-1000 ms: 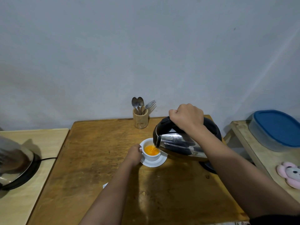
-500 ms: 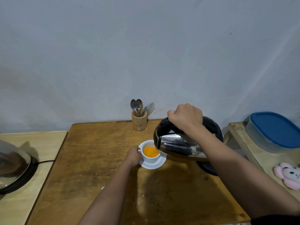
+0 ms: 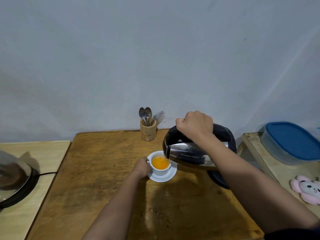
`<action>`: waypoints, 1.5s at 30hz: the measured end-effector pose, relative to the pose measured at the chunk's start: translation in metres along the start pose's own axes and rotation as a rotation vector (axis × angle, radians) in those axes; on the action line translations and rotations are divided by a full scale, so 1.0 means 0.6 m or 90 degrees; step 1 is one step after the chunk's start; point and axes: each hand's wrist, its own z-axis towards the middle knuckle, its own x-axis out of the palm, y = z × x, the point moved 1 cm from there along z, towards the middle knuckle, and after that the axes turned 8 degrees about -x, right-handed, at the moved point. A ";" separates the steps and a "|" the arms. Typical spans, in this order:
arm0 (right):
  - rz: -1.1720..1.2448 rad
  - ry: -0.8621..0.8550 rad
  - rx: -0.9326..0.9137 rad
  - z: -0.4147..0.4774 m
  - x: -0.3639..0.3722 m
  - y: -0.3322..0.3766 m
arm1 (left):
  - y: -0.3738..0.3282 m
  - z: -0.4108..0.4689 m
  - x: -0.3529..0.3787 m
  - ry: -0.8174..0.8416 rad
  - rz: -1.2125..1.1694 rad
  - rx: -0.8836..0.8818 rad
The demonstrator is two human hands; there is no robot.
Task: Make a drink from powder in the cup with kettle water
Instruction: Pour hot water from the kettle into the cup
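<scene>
gripping the kettle (image 3: 188, 153) handle, the right hand (image 3: 196, 125) tips its spout over the cup (image 3: 161, 166); the left hand (image 3: 142, 167) clasps the cup's left side.

A white ceramic cup (image 3: 160, 166) stands on a white round saucer (image 3: 162, 176) near the middle of the brown wooden desk (image 3: 103, 170). A steel electric kettle with a black handle (image 3: 190, 153) hangs tilted just right of the cup, spout over its rim, above a black round base (image 3: 217, 180). Behind the cup, at the desk's far edge, a wooden utensil holder (image 3: 148, 131) carries spoons and a fork. Left of the desk stands a pale wooden side table (image 3: 31, 213) with a glass-lidded pan (image 3: 12, 177) on it — to the right, a pale wooden shelf (image 3: 270, 161) with a blue-lidded plastic container (image 3: 290, 142) behind a pink plush toy (image 3: 307, 189).
</scene>
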 end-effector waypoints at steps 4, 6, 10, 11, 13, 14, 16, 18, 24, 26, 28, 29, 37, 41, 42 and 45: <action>-0.001 -0.002 -0.002 0.000 0.000 0.000 | 0.001 0.000 0.000 0.003 -0.003 -0.003; -0.001 -0.002 -0.001 0.001 0.001 0.000 | 0.000 -0.001 -0.001 0.001 -0.003 -0.003; -0.008 -0.001 -0.003 0.001 0.003 0.000 | -0.001 0.000 0.001 -0.002 -0.003 -0.003; -0.007 -0.002 -0.003 0.001 0.004 0.000 | 0.000 0.001 0.001 -0.002 -0.004 -0.004; -0.004 -0.003 -0.002 0.002 0.005 0.000 | 0.000 0.001 0.002 -0.002 -0.005 -0.007; -0.002 -0.003 -0.001 0.002 0.006 0.000 | 0.000 0.000 0.002 -0.004 -0.006 -0.009; -0.002 -0.003 0.000 0.002 0.009 0.000 | -0.002 -0.001 0.001 -0.006 -0.007 -0.011; -0.005 0.002 0.000 0.001 0.011 0.001 | -0.002 0.000 0.001 0.000 -0.006 -0.011; -0.005 0.005 0.003 -0.002 0.015 -0.003 | -0.002 0.003 0.000 0.003 0.000 -0.008; -0.001 0.003 0.003 -0.004 0.015 -0.004 | -0.001 0.004 0.000 0.003 0.002 -0.009; 0.000 0.000 0.001 -0.006 0.013 -0.005 | 0.000 0.004 0.000 0.004 0.002 -0.008; 0.001 -0.004 0.000 -0.007 0.013 -0.005 | 0.000 0.004 0.000 0.004 0.002 -0.008; 0.013 -0.020 0.001 -0.011 0.018 -0.012 | 0.002 0.004 0.000 0.006 0.006 -0.002; 0.021 -0.034 0.006 -0.014 0.021 -0.018 | 0.003 0.004 0.001 0.005 0.004 0.000; 0.026 -0.040 0.010 -0.016 0.020 -0.020 | 0.003 0.003 0.003 0.001 0.004 0.000; 0.057 -0.063 0.037 -0.020 0.016 -0.033 | 0.004 0.002 0.008 -0.022 -0.003 0.003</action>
